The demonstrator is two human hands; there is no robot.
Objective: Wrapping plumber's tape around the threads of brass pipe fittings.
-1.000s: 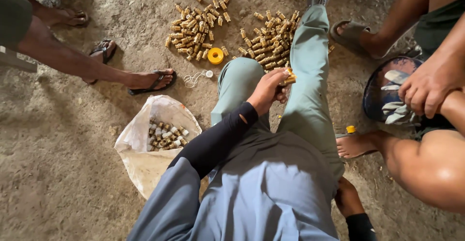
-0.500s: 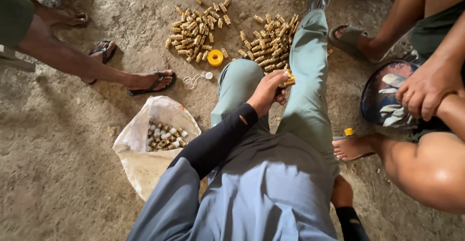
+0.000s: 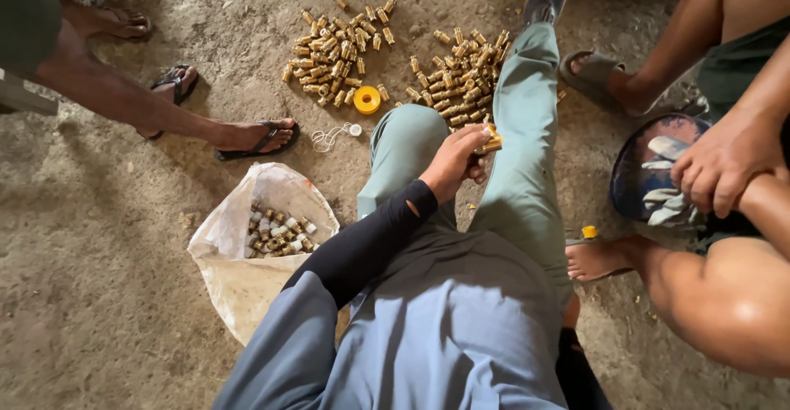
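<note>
Head view: left hand [image 3: 452, 161] grips a small brass fitting [image 3: 491, 142], cylindrical and yellow-gold, fingers closed around it. Right hand state cannot be determined; it is hidden.

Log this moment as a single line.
left hand: holds brass fitting | right hand: unseen | brass fittings heaped on floor | white bag beside leg

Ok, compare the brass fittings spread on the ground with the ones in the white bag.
The fittings on the ground lie loose in two spread piles on bare dirt; the fittings in the white bag sit bunched inside its open mouth. The ground ones look plain brass; many bagged ones show white ends. Both are small brass pieces, like the one the left hand holds.
</note>
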